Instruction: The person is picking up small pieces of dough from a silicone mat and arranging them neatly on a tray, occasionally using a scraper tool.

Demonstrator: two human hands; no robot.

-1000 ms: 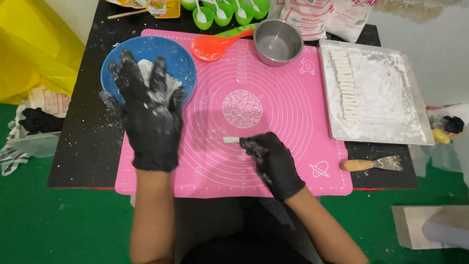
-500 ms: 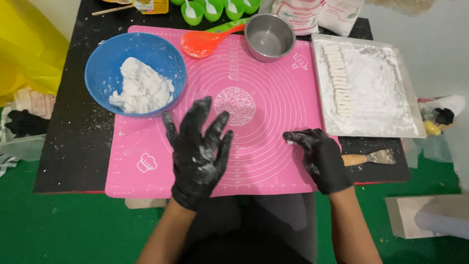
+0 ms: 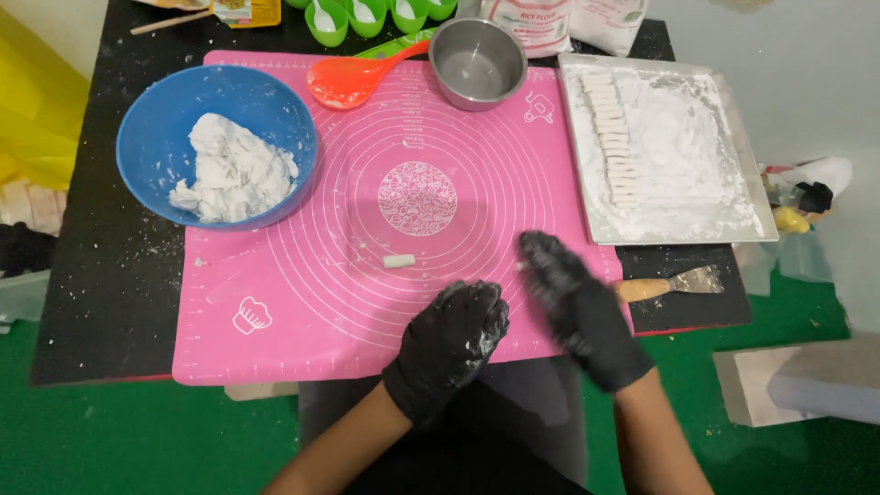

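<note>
**Gloved Hands Brought Together Over the Pink Mat**

Both hands were seen in black gloves dusted with white flour, at the near edge of a pink silicone baking mat (image 3: 275,302) laid on a black table (image 3: 92,302). The left hand (image 3: 456,337) was curled loosely with its fingers bent inward; nothing could be seen gripped in it, though whether a bit of dough was enclosed could not be told. The right hand (image 3: 573,307) was held flat and open with its fingers extended toward the mat's far side, and it was blurred. A tiny white speck was visible just beside its fingertips, but what it was could not be told. The two hands were near each other without touching.

A small white dough piece (image 3: 398,260), short and roughly cylindrical, was lying loose on the mat, beyond the left hand and apart from both hands. A blue bowl (image 3: 156,137) holding a lump of white dough (image 3: 231,170) was set at the mat's far left corner. A floured metal tray (image 3: 733,183) with a row of cut dough sticks (image 3: 612,137) was placed to the right of the mat. A wooden-handled scraper (image 3: 669,284) was lying just beside the right hand, below the tray. An orange spoon (image 3: 353,78) and a steel bowl (image 3: 478,64) were set at the mat's far edge.
</note>
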